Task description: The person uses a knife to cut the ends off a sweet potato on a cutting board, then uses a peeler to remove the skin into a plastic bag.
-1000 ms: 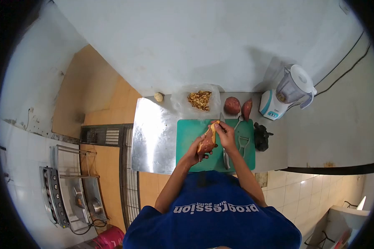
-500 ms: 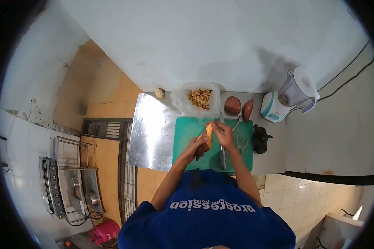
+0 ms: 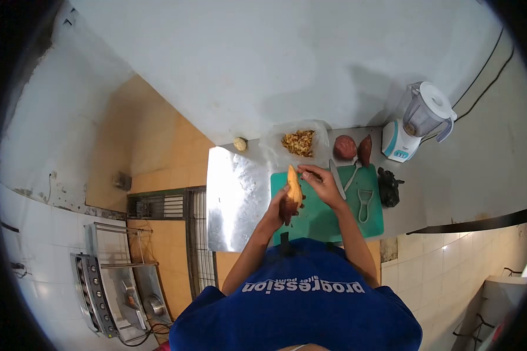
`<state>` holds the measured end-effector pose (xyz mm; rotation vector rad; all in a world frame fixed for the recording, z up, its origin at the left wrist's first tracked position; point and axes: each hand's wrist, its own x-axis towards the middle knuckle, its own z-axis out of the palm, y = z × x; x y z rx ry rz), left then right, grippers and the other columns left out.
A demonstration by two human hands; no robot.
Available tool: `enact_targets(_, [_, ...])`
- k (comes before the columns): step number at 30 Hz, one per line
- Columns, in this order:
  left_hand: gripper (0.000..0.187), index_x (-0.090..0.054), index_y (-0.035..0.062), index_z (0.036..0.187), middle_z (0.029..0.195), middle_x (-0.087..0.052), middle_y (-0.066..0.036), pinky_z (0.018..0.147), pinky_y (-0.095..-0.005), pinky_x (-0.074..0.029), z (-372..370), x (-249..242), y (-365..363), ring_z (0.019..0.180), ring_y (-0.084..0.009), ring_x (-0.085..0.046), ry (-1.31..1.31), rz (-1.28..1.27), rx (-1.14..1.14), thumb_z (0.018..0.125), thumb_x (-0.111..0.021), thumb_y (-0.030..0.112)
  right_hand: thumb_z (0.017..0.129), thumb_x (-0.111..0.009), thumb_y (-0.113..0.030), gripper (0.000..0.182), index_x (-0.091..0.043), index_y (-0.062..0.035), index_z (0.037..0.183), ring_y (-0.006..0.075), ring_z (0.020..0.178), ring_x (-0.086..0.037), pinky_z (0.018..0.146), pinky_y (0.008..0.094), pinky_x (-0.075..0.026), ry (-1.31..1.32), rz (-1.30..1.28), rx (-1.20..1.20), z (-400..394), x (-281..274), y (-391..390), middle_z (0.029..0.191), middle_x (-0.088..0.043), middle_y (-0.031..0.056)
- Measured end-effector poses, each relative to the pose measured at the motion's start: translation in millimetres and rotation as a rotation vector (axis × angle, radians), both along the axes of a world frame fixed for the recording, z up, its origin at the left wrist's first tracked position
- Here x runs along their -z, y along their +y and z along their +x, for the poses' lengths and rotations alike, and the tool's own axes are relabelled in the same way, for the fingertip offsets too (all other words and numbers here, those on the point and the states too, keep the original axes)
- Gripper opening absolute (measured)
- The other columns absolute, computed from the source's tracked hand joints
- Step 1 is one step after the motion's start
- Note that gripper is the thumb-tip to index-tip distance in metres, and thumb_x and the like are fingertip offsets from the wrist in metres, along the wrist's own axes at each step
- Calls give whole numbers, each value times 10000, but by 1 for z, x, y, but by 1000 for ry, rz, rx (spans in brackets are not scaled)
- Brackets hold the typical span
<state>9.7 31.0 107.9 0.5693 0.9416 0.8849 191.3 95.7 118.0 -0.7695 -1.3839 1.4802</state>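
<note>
We hold a half-peeled sweet potato, orange at the top and dark red-brown below (image 3: 291,196), upright over a green plastic cutting board (image 3: 316,219). Our left hand (image 3: 280,206) is wrapped around its lower, unpeeled end. Our right hand (image 3: 324,182) pinches near its peeled tip; we cannot tell what it grips. On the board lie a steel knife (image 3: 336,179) and a grey peeler (image 3: 364,203). Behind the board sit 2 unpeeled red sweet potatoes (image 3: 352,148) and a clear bag of peelings (image 3: 298,142).
</note>
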Motion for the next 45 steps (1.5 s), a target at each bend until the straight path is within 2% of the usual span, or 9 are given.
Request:
enact_targets(7, [528,-488,109,1349,1182,-654,-103,678,-366,-544,-25,-3,11,955,-268,-668,-254,-40,-197,988,-487,496,992,-630,-303,403,-634,-55,1310,178,1025,-670,899,331,-523,-272,-46,-38,7,14,-5,1177,-704,112])
enact_targets(12, [482,-436,120,1363,1233,-627,-101,650,-361,-579,-24,1,5,948,-283,-674,-384,-53,-291,1000,-519,426,979,-602,-374,420,-636,-127,1317,283,947,-706,840,403,-541,-899,60,-18,52,29,-25,1134,-717,119])
enact_targets(17, [517,-402,127,1374,1149,-624,-90,542,-326,-583,-18,22,-7,860,-264,-672,-377,-133,-339,972,-603,383,975,-593,-348,385,-653,-130,1287,285,931,-710,826,426,-544,-935,-146,166,93,37,-54,1110,-720,118])
enact_targets(22, [435,-499,108,1294,1121,-616,-97,602,-339,-593,2,35,-14,878,-252,-663,-465,-158,-318,971,-600,382,967,-593,-320,343,-672,-125,1238,289,910,-699,829,435,-542,-1083,-218,358,130,56,-58,1074,-711,120])
enact_targets(25, [454,-511,89,1297,1154,-615,-94,648,-355,-593,18,26,-13,904,-257,-657,-538,-149,-296,977,-583,403,905,-656,-338,454,-615,-130,1307,338,983,-672,798,434,-548,-1200,-38,528,143,72,-61,1157,-648,169])
enact_targets(27, [508,-498,78,1310,1158,-606,-87,648,-341,-581,32,16,-11,896,-243,-664,-472,-145,-344,978,-564,456,857,-708,-326,669,-450,-142,1447,419,1037,-630,816,476,-550,-1467,-32,592,145,80,-66,1255,-526,231])
enact_targets(30, [566,-488,52,1321,1163,-607,-89,675,-326,-575,38,19,-7,928,-225,-652,-342,-89,-247,960,-594,475,814,-734,-246,836,-297,-129,1516,486,1073,-588,845,520,-545,-1405,11,490,152,107,-68,1311,-424,279])
enact_targets(37, [609,-482,62,1315,1099,-611,-79,681,-328,-567,56,30,-5,911,-216,-648,-190,-53,-355,932,-636,510,776,-673,-115,846,-277,-86,1523,497,1119,-558,908,529,-524,-1140,-11,441,160,95,-42,1296,-419,291])
enact_targets(45, [543,-489,105,1295,1116,-616,-81,668,-335,-562,59,44,-11,899,-238,-655,-255,-139,-486,938,-650,482,863,-593,-147,661,-399,-33,1484,369,1157,-587,952,427,-489,-742,-55,408,164,103,-23,1336,-512,253])
